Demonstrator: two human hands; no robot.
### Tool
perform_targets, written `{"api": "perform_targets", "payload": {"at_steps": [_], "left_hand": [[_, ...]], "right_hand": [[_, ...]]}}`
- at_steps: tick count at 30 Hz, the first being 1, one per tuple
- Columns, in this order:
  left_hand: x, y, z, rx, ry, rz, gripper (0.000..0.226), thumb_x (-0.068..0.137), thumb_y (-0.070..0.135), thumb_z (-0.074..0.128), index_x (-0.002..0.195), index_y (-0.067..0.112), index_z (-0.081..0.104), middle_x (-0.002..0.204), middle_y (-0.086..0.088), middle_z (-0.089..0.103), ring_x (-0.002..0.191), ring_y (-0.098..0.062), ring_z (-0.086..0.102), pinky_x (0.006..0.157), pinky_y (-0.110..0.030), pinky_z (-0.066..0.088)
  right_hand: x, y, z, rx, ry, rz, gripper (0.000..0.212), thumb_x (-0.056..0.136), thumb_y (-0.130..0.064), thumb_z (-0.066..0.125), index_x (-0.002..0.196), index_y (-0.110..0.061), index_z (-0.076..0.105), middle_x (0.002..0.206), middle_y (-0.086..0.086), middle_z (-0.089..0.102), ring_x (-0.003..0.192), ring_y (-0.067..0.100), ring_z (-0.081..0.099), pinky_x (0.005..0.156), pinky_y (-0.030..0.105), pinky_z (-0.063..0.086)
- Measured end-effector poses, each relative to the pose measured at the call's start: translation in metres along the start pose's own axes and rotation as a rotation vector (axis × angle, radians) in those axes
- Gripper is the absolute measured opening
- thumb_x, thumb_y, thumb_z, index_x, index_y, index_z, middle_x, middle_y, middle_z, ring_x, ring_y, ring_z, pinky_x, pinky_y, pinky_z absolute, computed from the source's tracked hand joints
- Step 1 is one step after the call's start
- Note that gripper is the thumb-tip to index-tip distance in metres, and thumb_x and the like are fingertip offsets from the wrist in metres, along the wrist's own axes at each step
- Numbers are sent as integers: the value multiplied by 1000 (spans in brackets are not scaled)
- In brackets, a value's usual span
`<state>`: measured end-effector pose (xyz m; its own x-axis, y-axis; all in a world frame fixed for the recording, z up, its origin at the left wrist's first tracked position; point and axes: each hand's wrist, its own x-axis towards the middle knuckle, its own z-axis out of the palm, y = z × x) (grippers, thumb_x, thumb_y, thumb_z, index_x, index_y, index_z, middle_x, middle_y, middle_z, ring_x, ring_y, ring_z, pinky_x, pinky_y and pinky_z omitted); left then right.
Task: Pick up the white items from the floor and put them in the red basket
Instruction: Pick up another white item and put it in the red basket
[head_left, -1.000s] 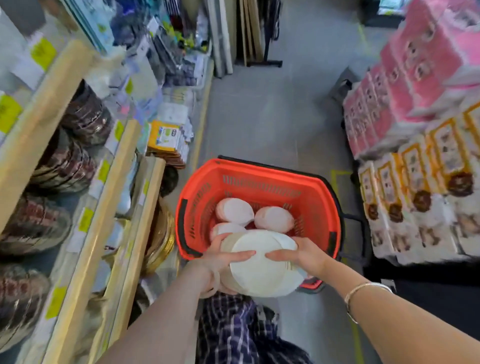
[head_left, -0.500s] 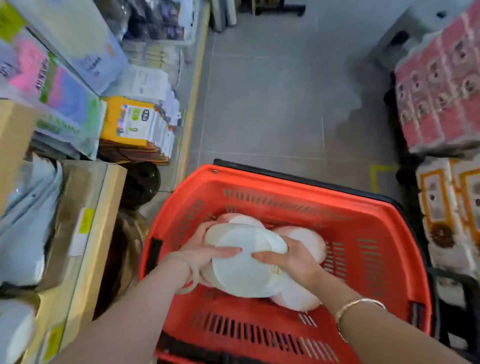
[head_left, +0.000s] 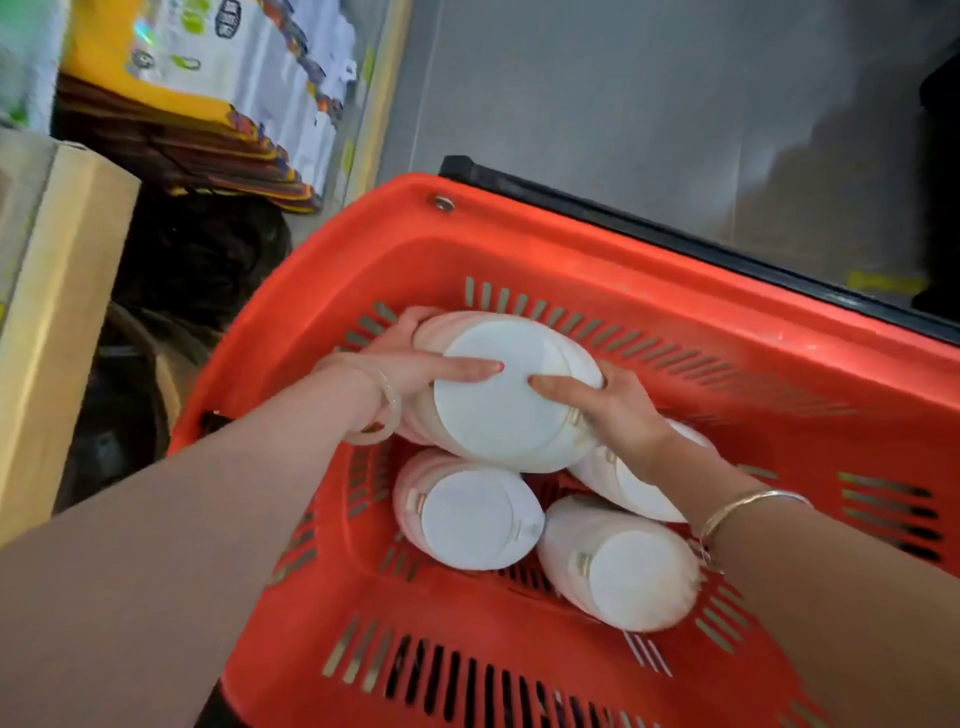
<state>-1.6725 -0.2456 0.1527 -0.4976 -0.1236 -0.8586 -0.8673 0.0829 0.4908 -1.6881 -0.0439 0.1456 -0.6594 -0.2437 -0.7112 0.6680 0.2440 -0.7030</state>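
Observation:
Both my hands hold one wrapped stack of white plates (head_left: 498, 410) inside the red basket (head_left: 613, 260), near its far left wall. My left hand (head_left: 415, 374) grips the stack's left side, thumb across its flat face. My right hand (head_left: 608, 405) grips the right side. Below it three more white stacks lie in the basket: one at the left (head_left: 467, 512), one at the front right (head_left: 623, 571), and one (head_left: 644, 488) partly hidden under my right wrist.
The basket's black handle (head_left: 675, 234) lies along its far rim. A beige shelf edge (head_left: 57, 312) and stacked packaged goods (head_left: 218, 67) stand at the left. Grey tiled floor (head_left: 649, 93) stretches beyond the basket.
The held stack has gone from above the basket's near rim down into it, toward the far left wall. The camera has come much closer to the basket.

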Motion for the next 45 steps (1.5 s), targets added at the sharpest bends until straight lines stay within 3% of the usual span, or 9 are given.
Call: {"api": "perform_targets", "payload": {"at_steps": [7,11,17,22,29,34,40,43,45], "left_hand": [[-11,-13,9,-170,97,79,98,61,29,85,142,36,29,142,8,40,128,-20,43,102,-46,44],[-21,-12,11,-224,131,102,100,64,27,84,145,33,26,146,6,37,131,-20,40,105,-46,41],[-59,-2,6,-217,184,104,91,69,27,81,144,33,29,149,4,34,133,-20,38,107,-45,39],[-121,7,-7,-289,247,95,87,70,26,80,142,31,32,145,5,38,131,-20,40,107,-47,38],[-268,4,-18,-548,318,47,79,73,17,78,139,26,35,117,9,51,104,-12,49,86,-35,47],[-368,-14,-23,-770,403,69,68,77,10,74,134,23,40,94,16,52,77,-2,51,63,-25,44],[-489,-86,-44,-904,640,125,72,80,11,71,140,20,32,120,1,49,104,-14,53,66,-14,47],[-549,-149,-41,-1047,761,89,66,75,20,77,128,33,40,131,0,41,114,-26,55,80,-34,52],[-588,-186,-30,-1129,854,82,60,77,15,75,125,29,42,130,-7,47,98,-22,60,65,-29,54]], "right_hand": [[-10,-6,7,-64,34,60,31,75,-24,77,101,-18,60,95,-6,68,72,0,68,53,13,52],[-8,-11,7,-209,163,125,86,61,-54,80,129,-15,44,124,2,57,113,23,56,92,43,52],[-34,-32,7,-368,219,152,128,27,-83,65,135,-20,37,133,2,50,126,32,43,100,55,42],[-85,-59,14,-372,204,134,125,29,-80,66,132,-17,39,132,3,50,127,31,42,101,55,42],[-184,-102,42,-308,85,132,71,69,-42,80,123,-12,45,117,4,49,102,24,50,96,50,47],[-256,-131,83,-368,-39,107,63,76,-36,76,123,-5,47,111,11,54,100,28,51,58,30,43],[-354,-162,170,-575,-303,-27,34,79,-29,75,95,-9,53,84,4,56,78,20,52,82,47,52],[-422,-150,222,-674,-467,-87,66,71,-38,79,119,-5,48,106,11,59,90,27,57,71,36,52],[-464,-129,246,-738,-575,-100,85,63,-45,81,130,-8,44,124,11,57,109,31,56,85,43,53]]}}
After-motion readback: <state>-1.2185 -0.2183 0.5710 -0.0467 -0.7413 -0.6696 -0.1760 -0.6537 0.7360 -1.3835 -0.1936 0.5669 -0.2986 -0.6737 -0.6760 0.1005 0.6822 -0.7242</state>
